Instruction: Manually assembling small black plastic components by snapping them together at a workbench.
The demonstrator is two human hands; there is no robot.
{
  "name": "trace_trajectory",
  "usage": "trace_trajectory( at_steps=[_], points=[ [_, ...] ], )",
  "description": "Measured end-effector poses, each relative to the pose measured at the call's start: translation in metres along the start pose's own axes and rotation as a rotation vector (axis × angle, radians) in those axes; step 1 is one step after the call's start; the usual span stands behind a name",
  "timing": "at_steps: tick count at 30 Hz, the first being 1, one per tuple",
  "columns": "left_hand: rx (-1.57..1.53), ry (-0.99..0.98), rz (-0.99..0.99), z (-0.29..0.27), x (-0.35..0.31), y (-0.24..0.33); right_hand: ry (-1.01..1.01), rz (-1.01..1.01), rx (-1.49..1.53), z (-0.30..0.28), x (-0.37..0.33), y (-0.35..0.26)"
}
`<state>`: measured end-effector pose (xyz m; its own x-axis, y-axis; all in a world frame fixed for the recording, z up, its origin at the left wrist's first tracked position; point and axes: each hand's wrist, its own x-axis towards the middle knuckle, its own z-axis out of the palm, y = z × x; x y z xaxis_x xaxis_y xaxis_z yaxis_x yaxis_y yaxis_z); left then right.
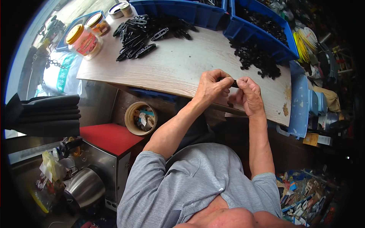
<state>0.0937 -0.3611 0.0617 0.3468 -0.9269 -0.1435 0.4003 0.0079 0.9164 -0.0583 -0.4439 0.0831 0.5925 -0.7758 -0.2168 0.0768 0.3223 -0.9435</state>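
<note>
Over the near edge of the table point(178, 72), my left hand point(213, 85) and my right hand point(249, 95) are close together. Between their fingertips is a small black part point(234, 83), mostly covered by the fingers. Both hands are closed on it in a pinch. A heap of long black plastic pieces point(138, 36) with slotted frames lies on the table to the far left. To the far right, a pile of small black parts point(258, 59) spills in front of a blue bin point(281, 53).
Another blue bin point(182, 15) stands at the back. Jars, one a clear jar with a yellow lid point(85, 43), sit at the table's left end. Below the table are a waste bucket point(129, 117) and a red-topped cabinet point(110, 136). A steel kettle point(86, 186) stands lower left.
</note>
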Motion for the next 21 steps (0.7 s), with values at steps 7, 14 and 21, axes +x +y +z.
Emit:
trace_trajectory(
  at_steps=[7, 14, 21],
  points=[
    [-0.031, -0.06, 0.037, 0.0, -0.007, 0.003, -0.095, -0.056, -0.266, -0.006, -0.001, 0.009],
    [1.086, 0.481, 0.94, -0.058, -0.005, 0.016, 0.077, -0.102, 0.052, -0.023, -0.006, 0.008],
    [1.729, 0.798, 0.382, -0.168, 0.001, 0.066, 0.732, -0.165, 0.172, -0.116, -0.005, -0.028]
  ],
)
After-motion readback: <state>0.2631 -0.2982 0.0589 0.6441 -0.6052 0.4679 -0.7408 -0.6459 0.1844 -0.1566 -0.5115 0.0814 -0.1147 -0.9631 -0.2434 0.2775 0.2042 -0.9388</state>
